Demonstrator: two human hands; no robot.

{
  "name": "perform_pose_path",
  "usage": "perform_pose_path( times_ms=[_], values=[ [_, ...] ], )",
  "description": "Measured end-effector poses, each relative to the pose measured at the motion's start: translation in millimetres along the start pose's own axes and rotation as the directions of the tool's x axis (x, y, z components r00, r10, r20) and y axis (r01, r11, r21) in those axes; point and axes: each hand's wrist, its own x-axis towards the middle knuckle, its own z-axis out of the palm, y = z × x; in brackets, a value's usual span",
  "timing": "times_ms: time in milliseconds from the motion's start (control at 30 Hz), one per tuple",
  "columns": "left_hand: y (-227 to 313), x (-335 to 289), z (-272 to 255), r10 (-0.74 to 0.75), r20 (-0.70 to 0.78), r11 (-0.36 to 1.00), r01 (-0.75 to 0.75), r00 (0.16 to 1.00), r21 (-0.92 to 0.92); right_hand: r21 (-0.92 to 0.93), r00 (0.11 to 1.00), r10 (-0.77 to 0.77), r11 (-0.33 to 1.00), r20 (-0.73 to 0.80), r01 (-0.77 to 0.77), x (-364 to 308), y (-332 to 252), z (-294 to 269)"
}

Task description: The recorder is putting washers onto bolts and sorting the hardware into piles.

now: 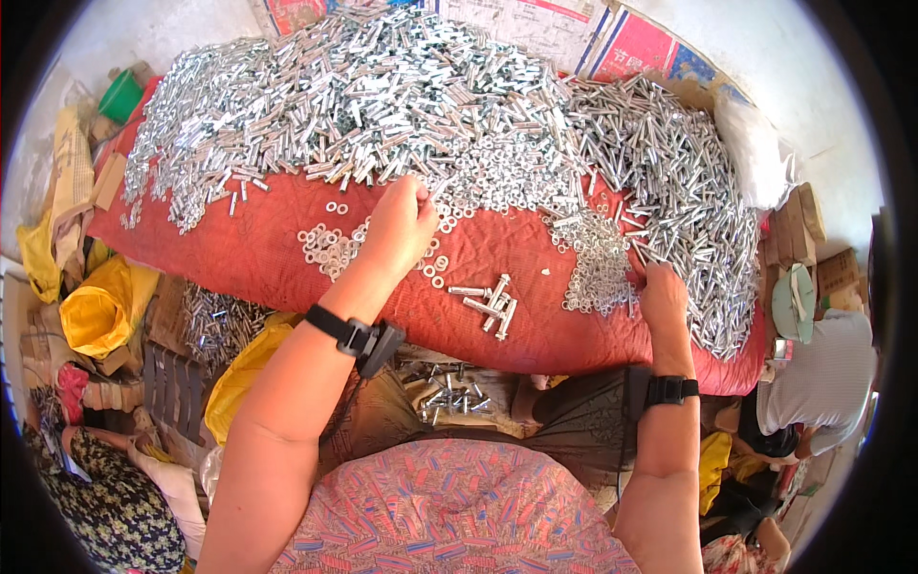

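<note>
A red cloth (277, 258) covers a table heaped with silver metal sleeves (363, 96) at the back and long bolts (669, 182) on the right. My left hand (397, 225) reaches into the edge of the sleeve heap, fingers pinched among small parts; whether it holds one is hidden. Flat washers (325, 244) lie scattered just left of it. My right hand (660, 292) rests at the near edge of the bolt pile, fingers curled on bolts beside a patch of small nuts (598, 263). A few assembled bolts (492, 301) lie between the hands.
Another person in a pale shirt and cap (813, 373) sits at the right. A second person in dark patterned clothes (105, 497) is at lower left. Yellow bags (100, 311), a box of bolts (215, 325) and cardboard boxes (798, 225) crowd the sides. More bolts (449, 397) lie below the table.
</note>
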Motion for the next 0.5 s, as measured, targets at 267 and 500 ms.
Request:
perform_pose_path(
  times_ms=[267, 500],
  values=[
    [53.0, -49.0, -28.7, -0.369, 0.586, 0.084, 0.654, 0.721, -0.752, 0.014, 0.999, -0.032, 0.999, -0.01, 0.032, -0.3, -6.6, -7.7],
    [56.9, -77.0, -18.5, -0.348, 0.734, -0.123, 0.748, 0.583, -0.652, 0.046, 0.949, -0.156, 0.983, -0.275, 0.175, 5.4, -14.0, -10.3]
  ],
)
